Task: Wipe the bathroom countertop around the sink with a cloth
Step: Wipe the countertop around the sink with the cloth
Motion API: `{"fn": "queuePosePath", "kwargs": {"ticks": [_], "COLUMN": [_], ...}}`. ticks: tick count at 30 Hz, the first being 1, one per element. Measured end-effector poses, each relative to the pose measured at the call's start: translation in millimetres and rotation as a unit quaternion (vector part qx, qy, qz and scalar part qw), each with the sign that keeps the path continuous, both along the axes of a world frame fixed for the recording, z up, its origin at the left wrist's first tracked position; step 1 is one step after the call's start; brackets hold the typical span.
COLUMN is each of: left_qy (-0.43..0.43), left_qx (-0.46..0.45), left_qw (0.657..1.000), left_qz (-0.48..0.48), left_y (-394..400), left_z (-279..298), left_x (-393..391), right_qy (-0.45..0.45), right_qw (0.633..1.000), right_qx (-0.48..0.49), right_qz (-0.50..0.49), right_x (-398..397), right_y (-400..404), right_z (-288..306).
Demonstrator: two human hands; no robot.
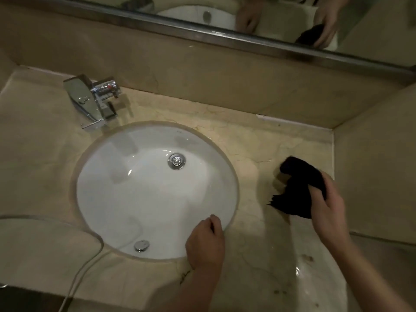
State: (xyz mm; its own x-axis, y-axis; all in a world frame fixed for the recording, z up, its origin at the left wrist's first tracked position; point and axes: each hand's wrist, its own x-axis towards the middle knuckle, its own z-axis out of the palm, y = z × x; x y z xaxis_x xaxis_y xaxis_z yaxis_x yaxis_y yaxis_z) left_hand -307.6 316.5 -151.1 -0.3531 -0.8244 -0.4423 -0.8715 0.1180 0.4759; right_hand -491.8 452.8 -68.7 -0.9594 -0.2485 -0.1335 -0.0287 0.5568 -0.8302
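**Right grip on cloth at bench's right end; left grip resting at sink rim**

From my remote view, the right hand (327, 208) has its grip clenched round a dark cloth (298, 188), thumb and fingers bunching the fabric at its near right edge. The cloth lies crumpled on the bench (265, 140), right of the sink (155, 190) and close to the side wall (378, 167); its far end is rolled up and a ragged corner points toward the sink. The cloth and the sink rim are apart.

The left hand (206, 240) sits at the near right rim of the sink, fingers curled under, knuckles up. I see nothing held in that grip.

The sink is a white oval bowl set into the beige marbled bench, with a chrome drain (176, 161) in its floor and an overflow fitting (141, 246) on its near wall. A chrome faucet (90, 102) stands at the far left of the bowl. A white cable (84, 269) runs across the bench at near left. Above the backsplash, a mirror (281, 16) reflects both hands and the cloth.
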Motion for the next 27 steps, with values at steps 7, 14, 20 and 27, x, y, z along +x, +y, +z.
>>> {"fn": "queuePosePath", "kwargs": {"ticks": [7, 14, 20, 27], "left_qy": [0.048, 0.091, 0.125, 0.188], "left_qx": [0.024, 0.028, -0.069, 0.291], "left_qw": [0.999, 0.995, 0.99, 0.913], "left_qz": [0.007, -0.002, -0.001, 0.216], "left_y": [4, 10, 16, -14], "left_z": [-5, -13, -26, 6], "left_x": [4, -38, -44, -41], "right_qy": [-0.051, 0.074, 0.17, 0.032], "right_qw": [0.977, 0.939, 0.933, 0.938], "right_qx": [0.204, 0.334, 0.299, 0.129], "right_qz": [-0.045, -0.028, 0.108, 0.32], "right_x": [-50, -46, -15, 30], "right_y": [13, -17, -110, -119], "right_z": [11, -62, -81, -46]}}
